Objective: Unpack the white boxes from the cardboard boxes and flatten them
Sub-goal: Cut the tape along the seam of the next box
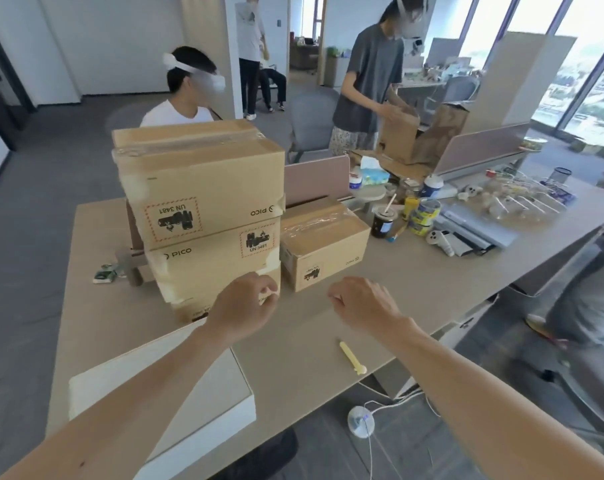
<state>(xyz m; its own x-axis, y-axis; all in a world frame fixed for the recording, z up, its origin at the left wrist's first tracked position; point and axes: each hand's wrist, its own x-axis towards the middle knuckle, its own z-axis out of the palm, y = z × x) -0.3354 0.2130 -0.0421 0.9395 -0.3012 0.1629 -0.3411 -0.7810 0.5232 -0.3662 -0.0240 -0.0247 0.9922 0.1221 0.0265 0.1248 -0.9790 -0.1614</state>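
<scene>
The left hand is held with its fingers curled against the near corner of the lowest cardboard box. A pale sliver is seen at the fingertips, but whether anything is pinched cannot be told. The right hand is raised beside it, apart from it, with fingers curled inward and nothing seen in them. Above and beyond the left hand, the middle cardboard box and the top cardboard box are stacked on the lowest one, both taped. Just beyond the gap between the hands, a smaller cardboard box is set on the table, sealed with tape. A white box is placed beneath the left forearm, at the table's near edge. Nearer than the right hand, a yellow tool is laid flat on the table.
</scene>
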